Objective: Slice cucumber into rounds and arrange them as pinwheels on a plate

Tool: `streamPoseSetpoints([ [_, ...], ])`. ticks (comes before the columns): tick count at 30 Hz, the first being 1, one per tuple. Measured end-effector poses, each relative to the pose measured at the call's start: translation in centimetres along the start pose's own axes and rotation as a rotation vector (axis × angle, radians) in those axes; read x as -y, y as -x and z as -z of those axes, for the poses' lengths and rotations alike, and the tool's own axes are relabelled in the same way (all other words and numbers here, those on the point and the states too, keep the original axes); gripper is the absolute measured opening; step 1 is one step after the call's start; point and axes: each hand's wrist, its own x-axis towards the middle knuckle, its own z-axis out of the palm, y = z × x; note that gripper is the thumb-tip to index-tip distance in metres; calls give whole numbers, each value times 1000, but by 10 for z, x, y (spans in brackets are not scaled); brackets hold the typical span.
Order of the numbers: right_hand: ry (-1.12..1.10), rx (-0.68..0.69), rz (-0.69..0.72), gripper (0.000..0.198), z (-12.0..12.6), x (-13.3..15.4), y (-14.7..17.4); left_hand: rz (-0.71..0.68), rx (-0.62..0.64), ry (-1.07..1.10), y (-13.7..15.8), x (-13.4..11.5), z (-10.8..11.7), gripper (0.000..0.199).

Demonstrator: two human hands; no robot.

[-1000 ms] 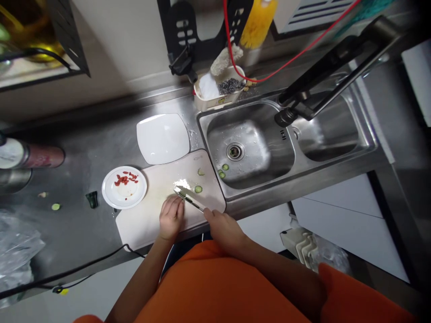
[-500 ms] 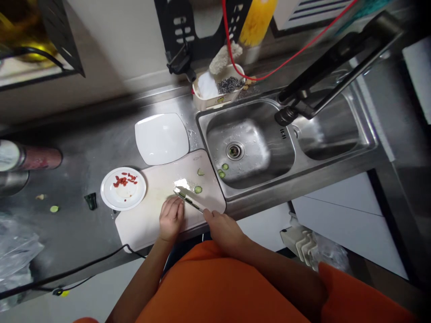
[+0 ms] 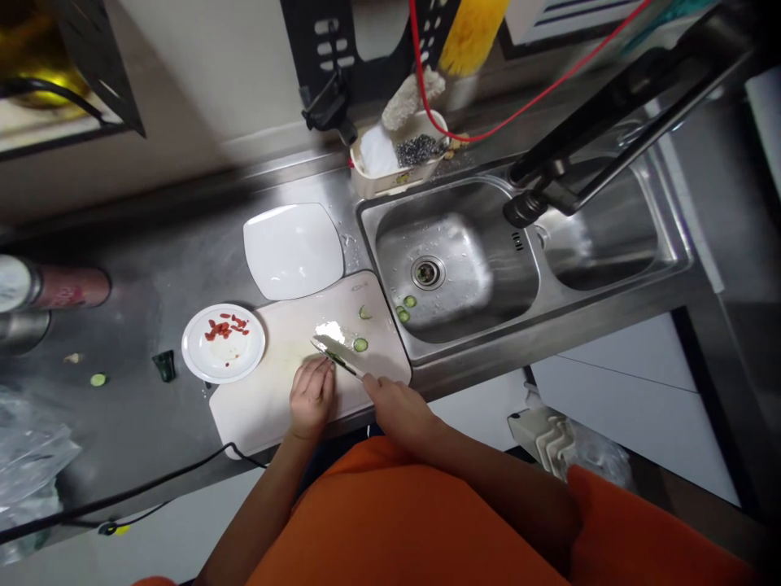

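My right hand (image 3: 399, 411) is closed round the handle of a kitchen knife (image 3: 326, 346), whose blade points left and away from me over the white cutting board (image 3: 268, 415). Curled fingers of my left hand (image 3: 311, 396) press down on the board close beside the blade. A bit of green cucumber (image 3: 334, 357) shows between those fingertips and the knife; most of it is hidden. Right of the blade lie a cucumber slice (image 3: 360, 345) and a thin cucumber offcut (image 3: 364, 312).
A plate of red pieces (image 3: 194, 358) overlaps the board's left side, and a white square plate (image 3: 294, 252) touches its back edge. To the right is a steel sink (image 3: 488, 285) with several cucumber slices (image 3: 403, 314) inside. A dark green chunk (image 3: 163, 365) lies on the left counter.
The knife blade has tilted, showing more of its flat side, and its tip has shifted slightly left. My left hand stays almost in place on the board.
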Motion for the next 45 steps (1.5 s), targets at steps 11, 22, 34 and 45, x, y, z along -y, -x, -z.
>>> streamPoseSetpoints([
  [11, -12, -73, 0, 34, -6, 7, -21, -6, 4, 1, 1, 0, 0, 19],
  [22, -17, -44, -139, 40, 4, -7, -10, 11, -9, 29, 0, 0, 0, 23],
  [34, 39, -6, -35, 33, 0, 1, 15, -2, -27, 8, 1, 0, 1, 17],
  [45, 27, 24, -53, 33, 3, 2, 17, -13, -34, 2, 0, -1, 2, 14],
])
